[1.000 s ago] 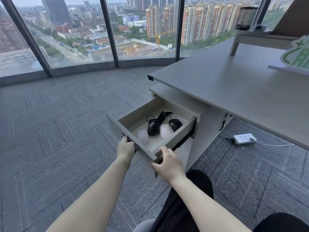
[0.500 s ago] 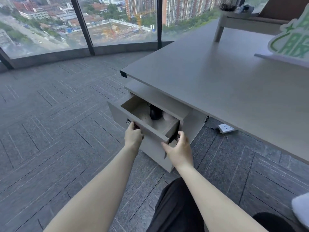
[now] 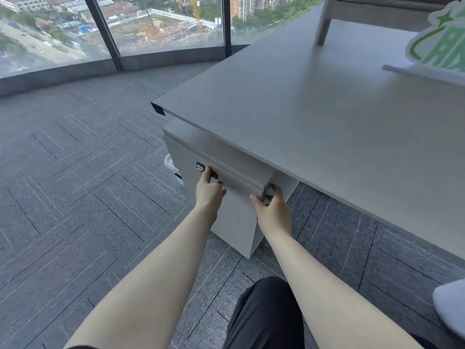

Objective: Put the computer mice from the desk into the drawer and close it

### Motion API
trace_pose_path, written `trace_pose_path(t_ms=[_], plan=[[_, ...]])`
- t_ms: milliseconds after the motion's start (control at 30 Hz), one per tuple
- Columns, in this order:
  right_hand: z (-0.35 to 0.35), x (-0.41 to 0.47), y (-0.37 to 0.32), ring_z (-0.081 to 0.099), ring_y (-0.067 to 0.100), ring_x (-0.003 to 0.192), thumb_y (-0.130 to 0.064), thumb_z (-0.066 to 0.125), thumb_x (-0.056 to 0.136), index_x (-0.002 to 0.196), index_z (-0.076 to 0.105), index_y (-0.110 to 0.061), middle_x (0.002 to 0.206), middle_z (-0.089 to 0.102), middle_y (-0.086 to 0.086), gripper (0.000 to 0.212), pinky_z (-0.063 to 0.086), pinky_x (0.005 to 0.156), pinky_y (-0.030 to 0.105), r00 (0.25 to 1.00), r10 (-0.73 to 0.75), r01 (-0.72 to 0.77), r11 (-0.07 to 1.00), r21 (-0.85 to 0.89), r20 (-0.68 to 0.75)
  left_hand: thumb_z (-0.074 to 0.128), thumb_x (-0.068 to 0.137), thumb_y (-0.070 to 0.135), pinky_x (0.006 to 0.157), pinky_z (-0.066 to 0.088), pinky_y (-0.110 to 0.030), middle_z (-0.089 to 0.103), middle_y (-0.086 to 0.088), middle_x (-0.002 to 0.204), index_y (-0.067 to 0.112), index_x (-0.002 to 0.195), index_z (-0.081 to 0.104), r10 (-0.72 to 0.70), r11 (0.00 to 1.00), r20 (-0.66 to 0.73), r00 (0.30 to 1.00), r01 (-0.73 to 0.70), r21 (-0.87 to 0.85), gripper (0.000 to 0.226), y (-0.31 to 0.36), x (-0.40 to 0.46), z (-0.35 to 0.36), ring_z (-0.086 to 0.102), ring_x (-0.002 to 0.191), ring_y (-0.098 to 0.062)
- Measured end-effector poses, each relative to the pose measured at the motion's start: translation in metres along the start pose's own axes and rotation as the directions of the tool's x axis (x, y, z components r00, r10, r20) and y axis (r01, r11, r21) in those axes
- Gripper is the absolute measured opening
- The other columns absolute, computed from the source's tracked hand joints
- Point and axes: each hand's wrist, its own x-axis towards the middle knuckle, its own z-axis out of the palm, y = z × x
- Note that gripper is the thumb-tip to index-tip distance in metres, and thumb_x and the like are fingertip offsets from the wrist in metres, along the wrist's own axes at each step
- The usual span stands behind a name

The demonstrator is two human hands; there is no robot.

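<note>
So the drawer [image 3: 236,176] sits flush in the cabinet [image 3: 239,222] under the desk [image 3: 314,117], which means you can't see inside it at all. The mice aren't visible anywhere, so no way to count them from here. The desk top above and to the right of the hands shows no mouse on the part that's in frame, but its right side runs off the edge.

Two hands, both on the drawer front. The left hand [image 3: 210,191] is at the left end with fingers curled up into the dark pull slot, just right of a small metal lock [image 3: 199,167]; the fingertips disappear into the slot so the grip itself is hard to judge. The right hand [image 3: 273,210] is at the drawer's right corner, thumb on the front face and fingers wrapped around the side, partly hidden behind the edge. The hands are apart, one at each end.

One green and white sign [image 3: 437,44] far up and right of the right hand, cut off. One leg of a riser shelf [image 3: 324,26] behind it, top cropped. Something clear and plastic [image 3: 169,163] peeks out left of the left hand, mostly hidden behind the cabinet. A pale blurry shape [image 3: 450,308] sits at the lower right edge, can't tell what.
</note>
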Motion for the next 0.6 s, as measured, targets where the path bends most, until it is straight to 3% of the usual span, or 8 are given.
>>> trace_pose_path(t_ms=[100,200,300,400,500,567,600], plan=[[0.002,0.008,0.002,0.070,0.032,0.093,-0.032,0.070,0.088,0.114,0.054,-0.014,0.089,0.065,0.000,0.036,0.055,0.074,0.041,1.000,0.000,0.000,1.000,0.025,-0.024,0.036,0.091,-0.015,0.098,0.050,-0.033,0.043,0.005,0.132,0.020,0.152,0.029,-0.011,1.000,-0.017,1.000,0.011,-0.006,0.071,0.002,0.002,0.009,0.055,0.103,-0.017],[0.004,0.010,0.004,0.070,0.030,0.090,-0.031,0.070,0.087,0.109,0.056,-0.014,0.085,0.063,-0.002,0.032,0.049,0.068,0.033,0.999,-0.001,0.002,1.000,0.028,-0.038,0.035,0.090,-0.015,0.094,0.051,-0.031,0.041,0.007,0.126,0.021,0.152,0.028,-0.018,1.000,-0.022,1.000,0.019,0.016,0.072,0.002,0.003,0.013,0.057,0.094,-0.012],[0.003,0.010,0.002,0.070,0.030,0.092,-0.031,0.071,0.087,0.112,0.056,-0.013,0.092,0.070,0.006,0.035,0.050,0.071,0.034,0.999,0.006,-0.005,1.000,0.029,-0.047,0.039,0.091,-0.013,0.094,0.051,-0.030,0.043,0.007,0.130,0.021,0.151,0.029,-0.007,0.999,0.003,1.000,0.007,0.036,0.070,0.004,0.006,0.008,0.053,0.085,-0.001],[-0.001,0.006,0.001,0.068,0.032,0.101,-0.033,0.070,0.087,0.124,0.053,-0.012,0.108,0.073,0.012,0.046,0.053,0.080,0.040,0.999,0.037,-0.037,0.999,0.017,-0.007,0.040,0.089,-0.010,0.098,0.046,-0.035,0.052,0.014,0.107,0.022,0.150,0.033,0.023,0.992,0.037,0.999,-0.027,0.122,0.069,0.001,0.000,0.000,0.048,0.075,0.000],[-0.010,-0.002,-0.010,0.066,0.032,0.100,-0.028,0.062,0.089,0.128,0.051,-0.013,0.111,0.071,0.011,0.043,0.053,0.080,0.039,0.998,0.058,-0.058,0.998,-0.021,0.002,0.042,0.088,-0.005,0.100,0.045,-0.035,0.049,0.005,0.122,0.015,0.149,0.035,0.004,0.988,0.004,1.000,-0.004,0.155,0.064,0.005,-0.006,-0.006,0.057,0.093,-0.015],[-0.019,-0.016,-0.011,0.066,0.028,0.095,-0.018,0.054,0.089,0.115,0.060,-0.017,0.104,0.070,0.004,0.027,0.050,0.073,0.034,1.000,0.025,-0.025,0.999,-0.036,-0.016,0.046,0.086,-0.002,0.106,0.044,-0.042,0.054,-0.004,0.133,0.009,0.142,0.045,-0.004,0.964,-0.015,1.000,0.007,0.266,0.058,-0.013,-0.021,-0.022,0.058,0.112,-0.025],[-0.024,-0.023,-0.014,0.066,0.026,0.090,-0.013,0.052,0.089,0.103,0.065,-0.019,0.096,0.071,0.000,0.020,0.051,0.070,0.034,1.000,-0.010,0.010,1.000,-0.002,-0.024,0.048,0.084,-0.001,0.105,0.046,-0.042,0.060,-0.007,0.131,0.007,0.136,0.053,-0.011,0.949,-0.024,1.000,0.018,0.314,0.053,-0.018,-0.027,-0.028,0.060,0.112,-0.027]])
